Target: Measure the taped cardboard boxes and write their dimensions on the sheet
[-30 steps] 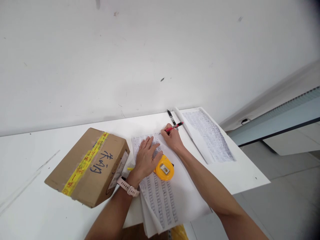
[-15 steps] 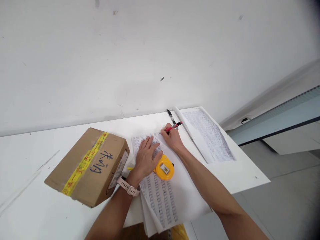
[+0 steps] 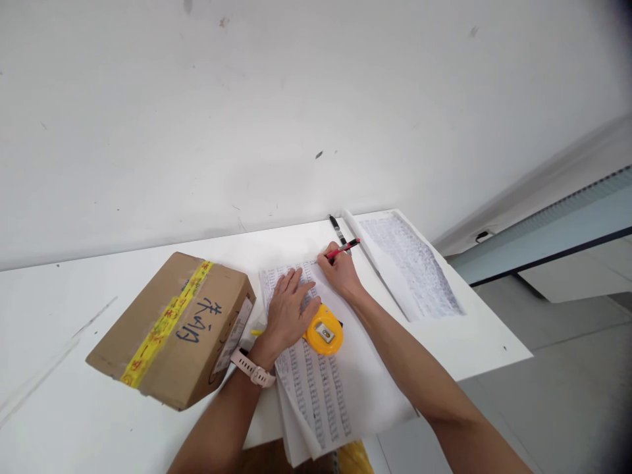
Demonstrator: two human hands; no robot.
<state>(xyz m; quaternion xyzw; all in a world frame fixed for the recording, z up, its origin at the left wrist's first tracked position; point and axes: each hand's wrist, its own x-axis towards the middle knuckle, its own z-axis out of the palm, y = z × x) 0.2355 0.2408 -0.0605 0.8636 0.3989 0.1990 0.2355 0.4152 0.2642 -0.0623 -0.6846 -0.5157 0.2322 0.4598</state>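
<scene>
A red pen (image 3: pixel 343 249) with a black end is gripped in my right hand (image 3: pixel 340 271), its tip at the top edge of a written-on sheet of paper (image 3: pixel 320 395). My left hand (image 3: pixel 290 309) lies flat on that sheet with its fingers spread. Beside my left thumb, partly covered by it, rests a yellow tape measure (image 3: pixel 326 330) on the paper. Columns of small handwriting fill the sheet's left part, while its right part is blank. More pages show beneath its lower edge.
Left of my hands stands a taped cardboard box (image 3: pixel 172 329) with black handwriting. A black pen (image 3: pixel 338 229) lies near the wall. Densely written papers (image 3: pixel 409 263) lie on the right of the white table (image 3: pixel 474 349). The wall (image 3: pixel 247 118) borders its back edge.
Both hands hold nearly the same places, with the red pen still at the sheet's top edge. The whole view has shifted very slightly.
</scene>
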